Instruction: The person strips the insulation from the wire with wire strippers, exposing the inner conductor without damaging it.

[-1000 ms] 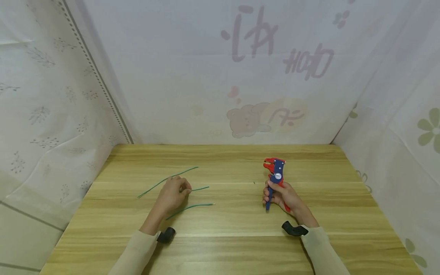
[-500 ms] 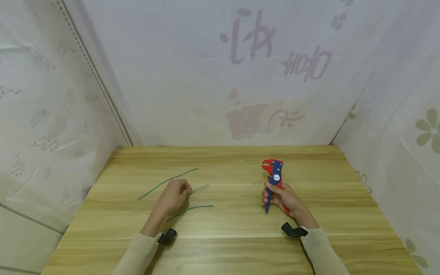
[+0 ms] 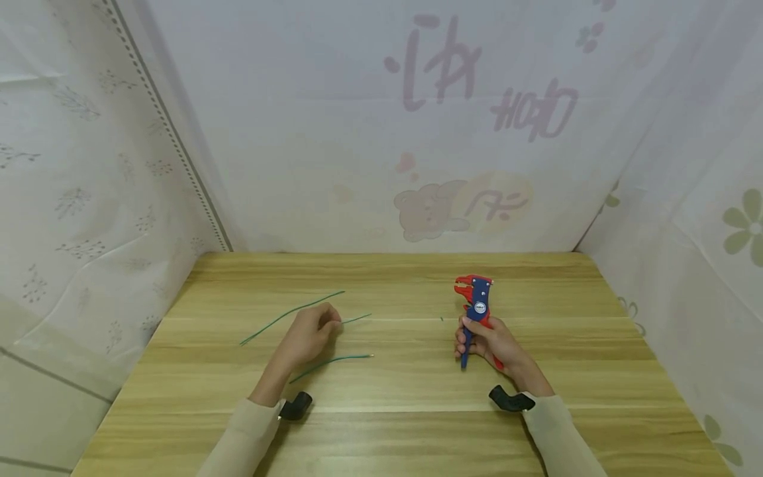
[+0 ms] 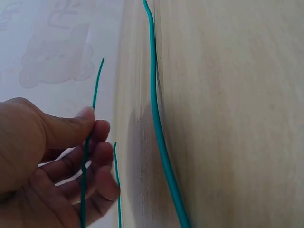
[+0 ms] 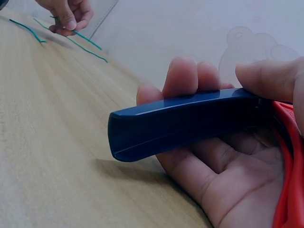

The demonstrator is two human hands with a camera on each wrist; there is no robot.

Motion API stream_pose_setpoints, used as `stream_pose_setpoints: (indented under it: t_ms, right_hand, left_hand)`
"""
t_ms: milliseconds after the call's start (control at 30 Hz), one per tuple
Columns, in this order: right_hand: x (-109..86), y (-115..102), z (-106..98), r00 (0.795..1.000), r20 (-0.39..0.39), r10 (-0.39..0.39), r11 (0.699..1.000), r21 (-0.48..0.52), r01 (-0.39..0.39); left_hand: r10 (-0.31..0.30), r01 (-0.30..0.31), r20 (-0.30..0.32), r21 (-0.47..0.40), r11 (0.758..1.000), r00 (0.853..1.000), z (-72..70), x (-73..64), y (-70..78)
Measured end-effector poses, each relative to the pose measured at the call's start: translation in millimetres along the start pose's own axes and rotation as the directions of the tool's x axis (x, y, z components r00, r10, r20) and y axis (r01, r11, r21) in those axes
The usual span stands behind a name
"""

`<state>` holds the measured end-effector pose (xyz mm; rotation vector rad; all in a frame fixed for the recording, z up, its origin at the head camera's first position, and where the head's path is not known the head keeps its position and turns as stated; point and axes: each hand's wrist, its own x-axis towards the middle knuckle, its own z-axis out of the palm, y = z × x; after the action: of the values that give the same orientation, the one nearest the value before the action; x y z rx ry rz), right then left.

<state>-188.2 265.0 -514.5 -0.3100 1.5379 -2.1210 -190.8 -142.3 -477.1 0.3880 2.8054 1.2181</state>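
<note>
My left hand [image 3: 311, 334] pinches a thin green wire [image 4: 98, 85] between thumb and forefinger. One end of that wire sticks out past the fingertips to the right, and in the left wrist view it is lifted off the table. My right hand [image 3: 491, 343] grips a wire stripper [image 3: 480, 298] with red jaws and blue and red handles. Its head points away from me, and the jaws stand apart with nothing between them. In the right wrist view the fingers curl round the blue handle [image 5: 175, 123], the thumb on top.
A second green wire [image 3: 274, 320] lies behind the left hand. A third wire [image 3: 340, 359], its right end bare, lies in front of it. A tiny green scrap [image 3: 442, 319] sits left of the stripper. Patterned cloth [image 3: 298, 146] walls the wooden table [image 3: 405, 437] at back and sides.
My left hand has risen slightly and moved to the right with its wire, whose free end now reaches farther right. The right hand and the wire stripper have hardly moved.
</note>
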Motion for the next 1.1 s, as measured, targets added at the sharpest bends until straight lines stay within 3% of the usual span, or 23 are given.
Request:
stream_pose_setpoints:
  t_ms: [300,767,1100]
  right_hand:
    - [-1.0,-1.2,0.2,1.000,-0.005,0.010,1.000,-0.028,-0.011]
    - [-1.0,-2.7,1.4,1.000,0.027,-0.011,0.999,-0.038,0.012]
    - [-1.8,-5.5,4.3,1.000,0.028,0.004,0.999,-0.036,-0.003]
  left_hand:
    - [0.030,-0.034,-0.079,-0.050,0.998,0.996,3.6,4.3,0.3]
    - [0.023,-0.030,-0.078,-0.082,0.996,0.997,7.4,10.5,14.5]
    - [0.053,-0.059,-0.072,-0.081,0.995,0.996,11.1,14.7,25.2]
